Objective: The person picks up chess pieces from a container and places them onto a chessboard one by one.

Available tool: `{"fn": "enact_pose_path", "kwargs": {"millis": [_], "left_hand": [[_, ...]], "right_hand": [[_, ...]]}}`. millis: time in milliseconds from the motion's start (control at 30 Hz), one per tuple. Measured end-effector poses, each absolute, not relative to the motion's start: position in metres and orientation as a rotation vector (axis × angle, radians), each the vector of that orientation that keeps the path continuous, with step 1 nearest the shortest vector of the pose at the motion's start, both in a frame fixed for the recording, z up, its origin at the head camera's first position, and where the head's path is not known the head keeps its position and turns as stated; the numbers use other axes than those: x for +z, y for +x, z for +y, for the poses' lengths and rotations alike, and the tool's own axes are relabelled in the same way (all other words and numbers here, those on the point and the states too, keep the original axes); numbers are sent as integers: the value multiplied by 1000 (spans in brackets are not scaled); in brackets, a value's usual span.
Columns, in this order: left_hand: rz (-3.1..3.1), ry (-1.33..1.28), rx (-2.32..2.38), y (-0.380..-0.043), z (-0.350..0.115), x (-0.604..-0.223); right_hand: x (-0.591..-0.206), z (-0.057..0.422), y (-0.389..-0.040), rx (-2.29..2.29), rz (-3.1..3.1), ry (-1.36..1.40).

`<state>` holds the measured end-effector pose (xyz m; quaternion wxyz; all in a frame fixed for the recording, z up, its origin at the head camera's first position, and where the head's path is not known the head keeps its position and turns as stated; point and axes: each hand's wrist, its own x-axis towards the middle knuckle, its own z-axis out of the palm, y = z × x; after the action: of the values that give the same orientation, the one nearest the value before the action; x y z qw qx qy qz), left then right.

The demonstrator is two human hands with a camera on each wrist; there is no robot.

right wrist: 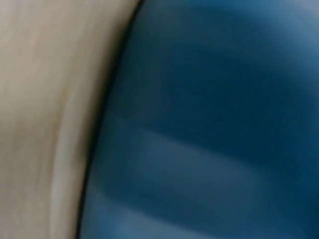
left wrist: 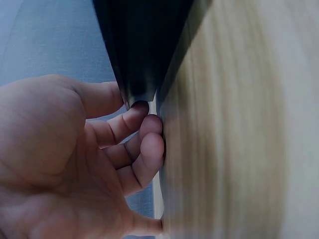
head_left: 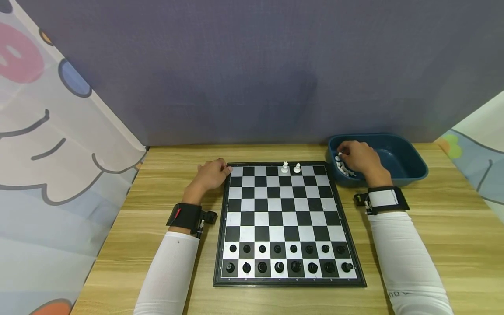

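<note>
My left hand [head_left: 214, 173] holds the far left corner of the chessboard [head_left: 216, 245]; in the left wrist view, the thumb and curled fingers meet at the dark board edge. My right hand [head_left: 360, 158] reaches into a blue plastic basin [head_left: 419, 173], fingers curled down at a pile of white chess pieces [head_left: 345, 169] by its left wall. I cannot tell whether its fingertips pinch a piece. Two upright white chess pieces [head_left: 285, 167] stand side by side in the board's far row. Black chess pieces [head_left: 279, 267] fill the two near rows. The right wrist view shows only the blurred basin [right wrist: 214, 99].
A wooden table [head_left: 130, 245] carries the board and basin. Behind it rises a grey-blue panel [head_left: 236, 78]. Cartoon-printed cloth [head_left: 47, 175] hangs along the left, with more on the right. The basin stands just beyond the board's far right corner.
</note>
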<state>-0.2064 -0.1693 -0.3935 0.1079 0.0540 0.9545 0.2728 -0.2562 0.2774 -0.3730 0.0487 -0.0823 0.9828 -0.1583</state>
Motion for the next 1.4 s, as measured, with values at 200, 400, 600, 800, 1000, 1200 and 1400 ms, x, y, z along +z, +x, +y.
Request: {"fn": "enact_pose_path", "kwargs": {"millis": [200, 400, 600, 800, 1000, 1200, 1400], "left_hand": [[2802, 153, 800, -206, -170, -393], [2800, 163, 800, -206, -170, -393], [2798, 163, 795, -206, -170, -392], [2793, 155, 787, -206, -170, -392], [2788, 159, 794, -206, -170, -393], [2779, 167, 797, -206, -169, -394], [2782, 161, 796, -207, -167, -394]], "right_hand": [[-372, 276, -255, -493, 3020, -260], [-369, 276, -253, -586, 3121, -237], [-362, 274, -251, -702, 3213, -191], [-356, 270, -250, -747, 3241, -169], [-349, 263, -247, -803, 3248, -250], [-342, 250, -240, -906, 3165, -516], [-331, 231, -227, -944, 3105, -681]]}}
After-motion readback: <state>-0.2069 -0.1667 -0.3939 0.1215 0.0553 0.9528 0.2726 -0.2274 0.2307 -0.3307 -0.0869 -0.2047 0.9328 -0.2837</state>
